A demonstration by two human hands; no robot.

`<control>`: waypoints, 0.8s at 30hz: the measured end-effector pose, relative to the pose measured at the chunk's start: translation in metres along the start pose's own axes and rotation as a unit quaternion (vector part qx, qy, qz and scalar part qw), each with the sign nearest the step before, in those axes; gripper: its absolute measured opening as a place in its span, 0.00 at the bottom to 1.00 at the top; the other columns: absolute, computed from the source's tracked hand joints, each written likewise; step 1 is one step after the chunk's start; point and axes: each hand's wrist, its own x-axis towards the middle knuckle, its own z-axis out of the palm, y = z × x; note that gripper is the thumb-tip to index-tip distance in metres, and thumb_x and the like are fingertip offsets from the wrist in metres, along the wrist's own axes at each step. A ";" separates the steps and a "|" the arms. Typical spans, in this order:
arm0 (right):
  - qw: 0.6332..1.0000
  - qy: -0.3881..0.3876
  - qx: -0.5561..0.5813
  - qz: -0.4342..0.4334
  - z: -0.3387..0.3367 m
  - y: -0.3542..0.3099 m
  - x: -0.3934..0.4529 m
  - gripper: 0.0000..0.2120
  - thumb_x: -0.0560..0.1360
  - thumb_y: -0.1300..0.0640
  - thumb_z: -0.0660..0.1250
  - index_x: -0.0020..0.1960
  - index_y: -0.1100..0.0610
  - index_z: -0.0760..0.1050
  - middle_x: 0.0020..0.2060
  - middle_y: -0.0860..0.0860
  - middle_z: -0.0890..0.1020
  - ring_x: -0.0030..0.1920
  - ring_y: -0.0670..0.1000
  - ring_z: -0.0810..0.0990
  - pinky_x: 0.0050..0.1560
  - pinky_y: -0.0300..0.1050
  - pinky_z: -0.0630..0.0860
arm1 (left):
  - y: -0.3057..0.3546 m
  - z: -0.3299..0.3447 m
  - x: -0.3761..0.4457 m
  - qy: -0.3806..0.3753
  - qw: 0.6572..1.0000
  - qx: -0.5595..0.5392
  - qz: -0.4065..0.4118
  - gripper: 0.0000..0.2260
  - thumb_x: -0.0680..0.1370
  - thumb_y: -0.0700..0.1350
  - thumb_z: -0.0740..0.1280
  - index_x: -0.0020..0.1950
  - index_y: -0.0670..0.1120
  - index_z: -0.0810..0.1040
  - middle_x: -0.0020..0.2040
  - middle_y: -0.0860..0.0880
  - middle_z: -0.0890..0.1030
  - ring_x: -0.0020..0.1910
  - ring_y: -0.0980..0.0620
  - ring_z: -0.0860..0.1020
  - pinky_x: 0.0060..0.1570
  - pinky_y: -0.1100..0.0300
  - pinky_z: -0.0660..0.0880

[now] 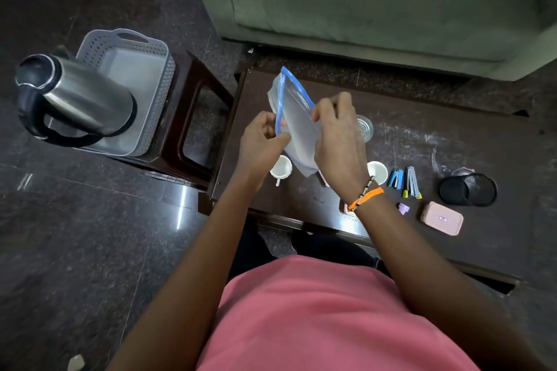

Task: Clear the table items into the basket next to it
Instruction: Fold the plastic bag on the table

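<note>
2 hands [265,141] [337,132] hold zip bag [297,120] (blue-edged) above table [422,141].

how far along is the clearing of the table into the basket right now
Early on. Done: only the steel kettle sits in the grey basket. In hand: the left hand and right hand both grip a clear zip bag above the table. Left: two white cups, a glass, staplers, a pink box and a black mesh holder.

The right hand [337,132] and wrist hid most of a glass [366,128] and a pink item [349,210] on the table [422,141]. Lettering on the pink box [442,218] was too small to read.
</note>
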 end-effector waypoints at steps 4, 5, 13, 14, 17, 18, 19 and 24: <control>0.987 -0.067 0.135 0.054 0.004 -0.012 -0.001 0.14 0.73 0.68 0.57 0.51 0.61 0.80 0.49 0.58 0.81 0.50 0.58 0.80 0.53 0.53 0.76 | 0.004 0.005 -0.003 -0.038 0.999 0.021 0.026 0.06 0.67 0.43 0.64 0.42 0.49 0.74 0.42 0.32 0.77 0.39 0.46 0.73 0.41 0.50 0.70; 0.978 -0.105 0.155 0.097 0.007 -0.011 0.001 0.16 0.73 0.69 0.57 0.53 0.60 0.80 0.50 0.58 0.83 0.52 0.58 0.80 0.56 0.52 0.76 | 0.003 0.006 -0.003 -0.042 0.998 0.023 0.028 0.06 0.68 0.41 0.64 0.43 0.49 0.74 0.41 0.33 0.76 0.39 0.46 0.73 0.41 0.50 0.70; 0.790 -0.300 0.449 0.289 0.032 -0.004 0.011 0.13 0.77 0.72 0.53 0.47 0.61 0.74 0.44 0.58 0.79 0.47 0.53 0.78 0.51 0.44 0.76 | -0.007 -0.001 -0.006 -0.104 0.993 0.006 0.050 0.13 0.73 0.34 0.62 0.45 0.53 0.76 0.35 0.44 0.71 0.37 0.49 0.72 0.38 0.59 0.72; 0.811 -0.304 0.413 0.281 0.039 -0.003 0.013 0.11 0.77 0.70 0.55 0.55 0.62 0.73 0.50 0.59 0.79 0.52 0.54 0.78 0.52 0.45 0.77 | -0.009 0.001 -0.005 -0.077 0.996 0.008 0.051 0.13 0.73 0.34 0.62 0.45 0.52 0.76 0.36 0.43 0.71 0.37 0.48 0.72 0.39 0.56 0.71; 0.873 -0.343 0.236 0.255 0.054 0.003 0.017 0.22 0.75 0.60 0.66 0.67 0.62 0.66 0.65 0.58 0.72 0.65 0.55 0.71 0.61 0.45 0.72 | -0.014 0.001 -0.002 0.026 0.999 -0.003 0.043 0.11 0.73 0.33 0.61 0.46 0.49 0.75 0.34 0.47 0.73 0.36 0.52 0.72 0.41 0.56 0.70; 0.883 -0.351 0.187 0.249 0.058 0.006 0.018 0.22 0.74 0.58 0.67 0.65 0.63 0.68 0.64 0.58 0.73 0.64 0.54 0.71 0.57 0.42 0.70 | -0.015 -0.001 0.000 0.056 0.998 -0.004 0.039 0.11 0.73 0.33 0.60 0.47 0.49 0.75 0.33 0.50 0.71 0.35 0.53 0.71 0.41 0.57 0.70; 0.893 -0.351 0.150 0.239 0.057 0.007 0.018 0.20 0.74 0.57 0.67 0.63 0.63 0.70 0.62 0.58 0.75 0.61 0.54 0.73 0.53 0.43 0.69 | -0.017 -0.003 0.002 0.077 0.996 -0.003 0.033 0.12 0.73 0.34 0.60 0.47 0.50 0.74 0.33 0.52 0.70 0.34 0.54 0.71 0.41 0.56 0.70; 0.897 -0.310 0.180 0.258 0.053 0.017 0.020 0.22 0.73 0.62 0.69 0.65 0.63 0.70 0.64 0.58 0.75 0.65 0.57 0.72 0.64 0.48 0.69 | -0.019 -0.005 0.004 0.049 0.998 -0.005 0.036 0.13 0.73 0.33 0.59 0.49 0.50 0.74 0.32 0.53 0.68 0.32 0.57 0.70 0.39 0.62 0.70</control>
